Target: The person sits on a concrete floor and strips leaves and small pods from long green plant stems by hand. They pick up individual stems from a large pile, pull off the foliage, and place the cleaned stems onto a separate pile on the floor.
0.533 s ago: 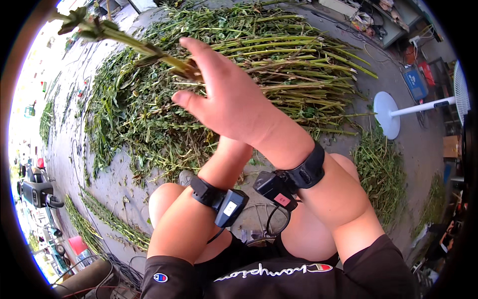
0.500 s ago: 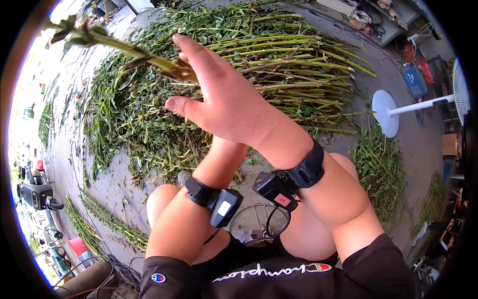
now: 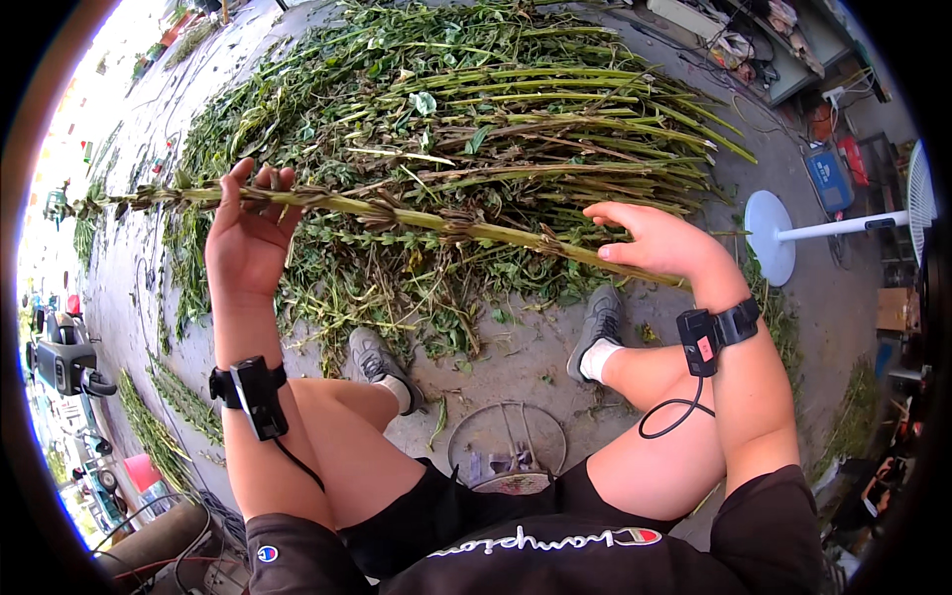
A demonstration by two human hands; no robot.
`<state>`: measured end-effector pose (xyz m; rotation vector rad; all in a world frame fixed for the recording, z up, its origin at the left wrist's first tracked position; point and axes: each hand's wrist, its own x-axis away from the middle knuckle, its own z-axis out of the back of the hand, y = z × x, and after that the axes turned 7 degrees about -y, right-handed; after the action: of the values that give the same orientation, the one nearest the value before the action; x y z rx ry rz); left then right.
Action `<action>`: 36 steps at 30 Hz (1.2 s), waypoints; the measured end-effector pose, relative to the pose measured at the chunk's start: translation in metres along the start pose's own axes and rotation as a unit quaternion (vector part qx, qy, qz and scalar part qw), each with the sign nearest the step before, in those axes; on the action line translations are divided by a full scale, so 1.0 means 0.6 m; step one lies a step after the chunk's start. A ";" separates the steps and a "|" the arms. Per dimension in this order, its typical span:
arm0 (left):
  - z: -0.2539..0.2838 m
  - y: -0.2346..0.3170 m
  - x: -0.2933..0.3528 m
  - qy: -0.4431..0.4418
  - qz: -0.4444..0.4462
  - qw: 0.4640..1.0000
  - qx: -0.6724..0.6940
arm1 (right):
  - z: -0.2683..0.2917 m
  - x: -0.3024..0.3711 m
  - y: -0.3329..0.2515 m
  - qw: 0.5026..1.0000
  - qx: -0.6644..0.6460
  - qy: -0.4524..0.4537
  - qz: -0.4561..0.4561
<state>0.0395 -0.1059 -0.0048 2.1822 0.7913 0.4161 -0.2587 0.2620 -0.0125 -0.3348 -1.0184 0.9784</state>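
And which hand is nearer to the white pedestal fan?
Right. The right hand is left of the pedestal fan, near its base; the left hand is much farther left, at the plant stalk.

The place looked like a garage or storeroom open to the outdoors, with plants (image 3: 476, 104) heaped on its grey floor (image 3: 501, 372), a fan (image 3: 843, 225) and a blue box (image 3: 827, 180) at right, cables (image 3: 198, 531) tangled at lower left, and a scooter (image 3: 67, 364) by the bright left edge.

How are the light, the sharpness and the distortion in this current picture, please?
Head view: glare whitens the left rim; head view: fisheye seemingly tips the white fan sideways; head view: the stalk, left hand and right hand look fairly sharp.
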 end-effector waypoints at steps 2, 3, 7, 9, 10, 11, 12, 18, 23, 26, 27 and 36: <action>0.024 0.019 0.003 0.020 -0.004 1.000 -0.009 | -0.006 0.011 0.027 0.996 -0.083 -0.009 0.034; 0.043 0.031 0.009 0.015 0.003 1.000 -0.006 | -0.008 0.010 0.018 0.988 -0.144 -0.043 0.029; 0.089 0.057 0.024 0.041 0.013 0.999 -0.006 | -0.016 0.019 -0.027 0.951 -0.277 -0.132 0.030; 0.082 0.064 0.031 0.105 0.006 0.994 -0.037 | -0.022 0.013 -0.042 0.959 -0.244 -0.145 0.008; 0.073 0.066 0.028 0.109 -0.013 0.993 -0.038 | -0.024 0.019 -0.067 0.959 -0.252 -0.133 0.010; 0.064 0.071 0.032 0.109 -0.018 0.993 -0.033 | -0.032 0.014 -0.075 0.958 -0.258 -0.119 0.020; 0.034 0.088 0.050 0.114 -0.030 0.992 -0.035 | -0.041 0.003 -0.083 0.957 -0.265 -0.112 0.038; -0.017 0.011 0.050 0.206 0.044 0.970 -0.119 | -0.095 -0.053 -0.150 0.942 -0.306 -0.071 0.120; -0.093 -0.080 0.135 0.209 0.191 0.959 -0.016 | -0.124 -0.109 -0.242 0.892 -0.427 -0.020 0.149; -0.120 -0.103 0.177 0.179 0.190 0.959 -0.113 | -0.132 -0.135 -0.291 0.883 -0.428 0.018 0.192; -0.114 -0.113 0.185 0.134 0.182 0.956 -0.187 | -0.138 -0.149 -0.303 0.876 -0.435 0.016 0.206; -0.148 -0.192 0.200 0.044 0.096 0.983 -0.149 | -0.161 -0.215 -0.363 0.787 -0.559 0.017 0.260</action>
<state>0.0373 0.0811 -0.0286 1.9737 0.5255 0.6871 -0.0848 0.0548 0.0059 -1.6938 -1.4295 0.7197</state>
